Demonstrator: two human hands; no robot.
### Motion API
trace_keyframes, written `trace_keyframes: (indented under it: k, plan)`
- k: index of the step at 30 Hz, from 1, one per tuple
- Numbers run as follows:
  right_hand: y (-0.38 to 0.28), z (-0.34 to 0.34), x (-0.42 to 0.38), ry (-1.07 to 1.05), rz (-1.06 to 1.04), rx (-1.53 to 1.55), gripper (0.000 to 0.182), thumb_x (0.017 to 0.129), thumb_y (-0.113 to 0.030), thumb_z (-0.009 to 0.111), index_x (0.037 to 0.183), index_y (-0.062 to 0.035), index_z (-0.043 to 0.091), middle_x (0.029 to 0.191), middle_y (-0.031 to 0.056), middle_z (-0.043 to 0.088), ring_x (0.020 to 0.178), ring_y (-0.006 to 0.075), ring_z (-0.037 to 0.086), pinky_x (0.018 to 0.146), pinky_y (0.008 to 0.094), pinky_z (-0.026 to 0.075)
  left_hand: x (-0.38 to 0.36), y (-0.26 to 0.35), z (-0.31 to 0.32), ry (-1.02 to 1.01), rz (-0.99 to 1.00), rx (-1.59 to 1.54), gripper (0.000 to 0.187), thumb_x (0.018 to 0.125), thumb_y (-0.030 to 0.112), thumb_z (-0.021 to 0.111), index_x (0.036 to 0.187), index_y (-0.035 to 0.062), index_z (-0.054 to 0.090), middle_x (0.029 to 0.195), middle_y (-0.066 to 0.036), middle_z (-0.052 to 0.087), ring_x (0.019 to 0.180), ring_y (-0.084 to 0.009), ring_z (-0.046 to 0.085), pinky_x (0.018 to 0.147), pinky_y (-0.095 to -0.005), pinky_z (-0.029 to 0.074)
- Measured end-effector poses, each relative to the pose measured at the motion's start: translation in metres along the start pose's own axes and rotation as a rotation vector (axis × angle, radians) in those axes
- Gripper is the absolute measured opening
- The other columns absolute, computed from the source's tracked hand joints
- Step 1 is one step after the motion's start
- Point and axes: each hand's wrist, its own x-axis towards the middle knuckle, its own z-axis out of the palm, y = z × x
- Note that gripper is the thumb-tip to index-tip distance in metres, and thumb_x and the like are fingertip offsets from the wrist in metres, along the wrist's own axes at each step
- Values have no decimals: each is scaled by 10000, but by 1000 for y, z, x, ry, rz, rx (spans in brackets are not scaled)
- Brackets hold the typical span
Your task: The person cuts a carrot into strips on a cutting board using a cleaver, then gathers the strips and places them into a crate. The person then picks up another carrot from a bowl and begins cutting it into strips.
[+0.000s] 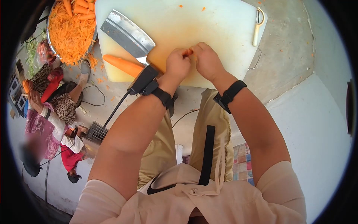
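Above the near part of a white cutting board [223, 22], my left hand [178, 64] and my right hand [207, 61] meet at the fingertips. My left hand is closed on a small orange-red piece [188, 52], which looks like carrot. The fingers of my right hand are pinched against the same piece; whether they grip it too is unclear. Left of my hands lies a wide-bladed cleaver [128, 35], its blade pointing up and left. A whole carrot [122, 65] rests beside the cleaver, its right end hidden behind the black wrist device.
A metal basin [50, 41] of shredded and whole carrots stands at the upper left. A peeler [257, 28] lies on the board's right edge. Two people [46, 115] [72, 153] are at the left, one holding a carrot. A grey crate [96, 132] and cables are on the floor.
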Motion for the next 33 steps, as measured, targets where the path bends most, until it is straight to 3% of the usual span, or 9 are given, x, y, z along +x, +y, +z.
trace_keyframes:
  k: [2, 7, 10, 19, 26, 28, 29, 31, 33]
  plan:
    - [7, -2, -4, 27, -32, 50, 304, 711, 22, 514, 1001, -37, 586, 964, 130, 546, 949, 305, 527, 800, 378, 462, -7, -9, 3, 57, 12, -139, 238, 777, -14, 502, 984, -13, 619, 857, -78, 629, 774, -195, 610, 724, -288, 488]
    - [10, -12, 6, 160, -40, -58, 340, 703, 44, 505, 1027, -36, 570, 957, 110, 534, 954, 289, 517, 799, 373, 466, -38, 8, 0, 2, -666, -757, 174, 899, 149, 485, 970, 12, 565, 845, -84, 607, 755, -191, 595, 654, -292, 480]
    - [0, 0, 8, 49, -108, -125, 341, 697, 31, 528, 1029, -46, 552, 986, 90, 514, 964, 275, 500, 800, 344, 474, -44, 7, 7, -30, -830, -905, 270, 936, 255, 419, 1002, 14, 522, 901, -107, 599, 772, -213, 600, 648, -309, 478]
    - [-15, 25, -3, -59, -217, -307, 171, 714, -52, 540, 884, -36, 539, 914, 85, 500, 899, 244, 500, 728, 305, 502, -87, -33, 32, -4, -1205, -891, 344, 940, 280, 328, 1068, 0, 482, 991, -174, 573, 820, -261, 608, 674, -366, 485]
    - [-17, 49, -39, -118, -236, -272, 143, 688, -77, 553, 825, -37, 552, 886, 77, 507, 864, 236, 508, 684, 286, 507, -90, -87, 37, 76, -1175, -1379, 347, 930, 263, 314, 1067, -5, 486, 1066, -156, 550, 931, -292, 573, 770, -393, 470]
    - [-22, 59, -51, -120, -218, -203, 127, 685, -89, 555, 802, -38, 555, 869, 75, 508, 872, 235, 511, 686, 287, 507, -96, -148, 55, -599, -552, -2301, 326, 919, 253, 345, 1066, 11, 506, 1065, -135, 566, 958, -300, 565, 842, -418, 449]
    - [-25, 64, -58, -127, -214, -203, 127, 685, -89, 555, 802, -38, 555, 869, 75, 508, 872, 235, 511, 686, 287, 507, -93, -142, 56, -597, -559, -2307, 326, 919, 253, 345, 1066, 11, 506, 1065, -135, 566, 958, -300, 565, 842, -418, 449]
    - [-30, 75, -71, -208, -134, -65, 147, 694, -91, 556, 830, -37, 571, 892, 83, 526, 924, 255, 520, 724, 298, 504, -85, -117, 53, 40, -1049, -1634, 278, 916, 258, 402, 1003, 30, 535, 952, -105, 611, 909, -204, 587, 790, -338, 487]
    - [-38, 93, -85, -210, -117, 31, 212, 686, -73, 563, 891, -22, 576, 955, 104, 537, 963, 275, 515, 784, 319, 477, -82, -112, 53, -9, -1037, -1601, 265, 915, 255, 406, 1006, 43, 537, 964, -83, 617, 908, -179, 588, 793, -326, 487]
